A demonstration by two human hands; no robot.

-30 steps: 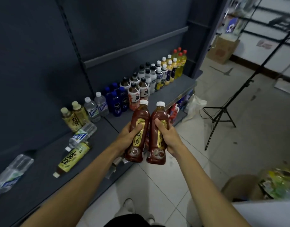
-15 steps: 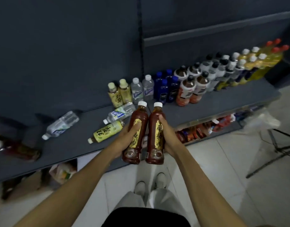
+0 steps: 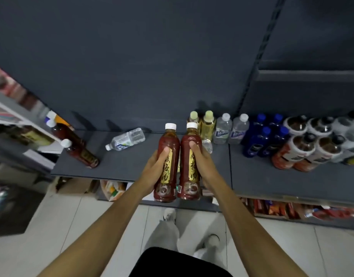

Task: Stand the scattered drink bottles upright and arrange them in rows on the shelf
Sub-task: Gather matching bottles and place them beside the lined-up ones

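A dark grey shelf runs along a dark back panel above pale floor tiles. The left hand grips one red bottle and the right hand another, upright, side by side (over the shelf's front edge). One water bottle and two more red bottles lie toppled; two green teas and two waters stand.

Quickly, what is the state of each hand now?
Left hand: holding a dark red plastic drink bottle with white cap.
Right hand: holding a second, matching dark red bottle.
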